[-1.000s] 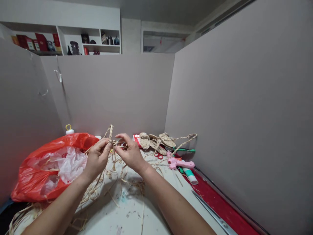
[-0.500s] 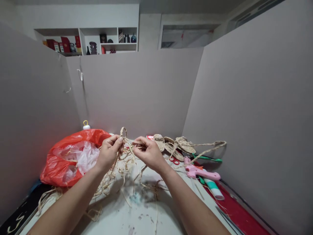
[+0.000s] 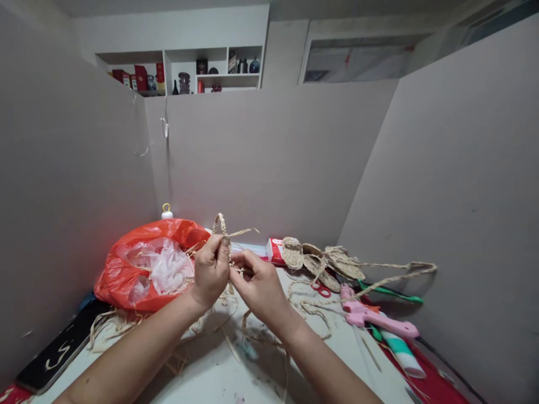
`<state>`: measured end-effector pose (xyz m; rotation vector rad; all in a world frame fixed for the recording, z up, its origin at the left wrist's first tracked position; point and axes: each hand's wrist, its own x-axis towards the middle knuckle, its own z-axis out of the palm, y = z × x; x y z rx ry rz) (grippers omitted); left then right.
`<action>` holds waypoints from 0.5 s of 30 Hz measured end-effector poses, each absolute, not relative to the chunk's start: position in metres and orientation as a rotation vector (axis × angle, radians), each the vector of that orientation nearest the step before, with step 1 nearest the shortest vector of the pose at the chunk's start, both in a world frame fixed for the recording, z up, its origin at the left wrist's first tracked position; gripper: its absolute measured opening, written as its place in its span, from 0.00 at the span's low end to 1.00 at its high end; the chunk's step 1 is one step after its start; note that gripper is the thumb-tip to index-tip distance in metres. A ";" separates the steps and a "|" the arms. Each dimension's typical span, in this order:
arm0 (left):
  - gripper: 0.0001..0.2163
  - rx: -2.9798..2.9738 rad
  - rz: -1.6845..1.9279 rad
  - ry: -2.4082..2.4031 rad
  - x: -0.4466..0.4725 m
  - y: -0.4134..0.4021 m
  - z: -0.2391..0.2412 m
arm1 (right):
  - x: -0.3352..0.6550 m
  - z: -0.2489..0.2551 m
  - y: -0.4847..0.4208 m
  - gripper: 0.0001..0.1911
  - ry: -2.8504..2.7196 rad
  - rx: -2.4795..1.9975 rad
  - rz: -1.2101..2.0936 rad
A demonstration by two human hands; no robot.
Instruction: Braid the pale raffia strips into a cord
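Pale plant fibre, twisted into a narrow braided loop (image 3: 219, 220), rises above my left hand (image 3: 211, 272), which pinches its base between thumb and fingers. A loose flat strand (image 3: 244, 231) sticks out to the right from that base. Close beside it, my right hand (image 3: 261, 283) has thumb and fingers drawn together on the fibre strands just below; the exact grip is partly hidden. From under the hands a braided cord (image 3: 309, 306) runs over the white table (image 3: 256, 367) towards the right.
A red plastic bag (image 3: 113, 275) with fibre and clear plastic lies left, beside a black phone-like slab (image 3: 54, 359). At right are woven fibre pieces (image 3: 339, 261), red-handled scissors (image 3: 320, 289), a pink glue gun (image 3: 379, 320) and a white-and-teal tube (image 3: 402, 353). Grey partitions (image 3: 261, 151) enclose the table.
My hands have come closer together, and the right one has moved in below the loop. A loose strand that hung down now points right. The whole view has shifted.
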<state>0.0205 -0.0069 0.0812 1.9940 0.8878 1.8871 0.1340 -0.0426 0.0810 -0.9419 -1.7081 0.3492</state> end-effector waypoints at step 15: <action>0.11 1.864 1.917 0.830 0.009 0.007 0.092 | 0.146 0.084 -0.042 0.12 -1.994 -0.791 0.528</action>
